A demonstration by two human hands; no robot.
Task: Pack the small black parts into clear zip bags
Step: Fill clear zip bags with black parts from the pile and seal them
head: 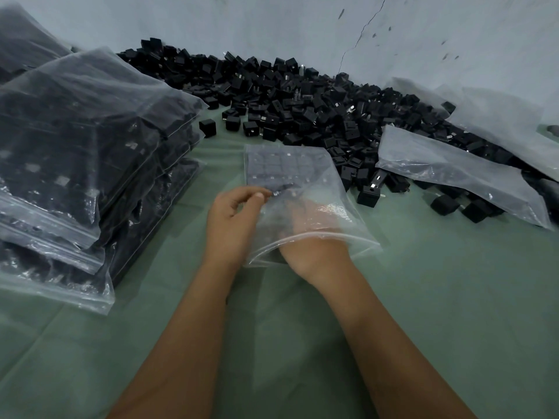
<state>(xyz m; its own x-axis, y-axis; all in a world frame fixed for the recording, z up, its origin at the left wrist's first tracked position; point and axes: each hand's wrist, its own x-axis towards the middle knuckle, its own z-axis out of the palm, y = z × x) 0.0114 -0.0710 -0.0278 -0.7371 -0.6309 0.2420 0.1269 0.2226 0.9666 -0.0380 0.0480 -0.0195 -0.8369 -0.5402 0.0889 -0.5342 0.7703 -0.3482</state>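
Note:
A clear zip bag [314, 164] lies on the green cloth in the middle, its far end filled with rows of small black parts [272, 170]. My left hand [233, 219] pinches the bag's left edge between thumb and fingers. My right hand [314, 234] is pushed inside the bag through its open mouth; its fingers show only dimly through the plastic, so what they hold cannot be told. A large heap of loose black parts [302, 101] lies just beyond the bag along the wall.
A tall stack of filled zip bags [75, 152] stands at the left. Empty clear bags [453, 167] lie on the heap at the right. A pale wall [302, 25] closes the back. Green cloth [287, 343] covers the table.

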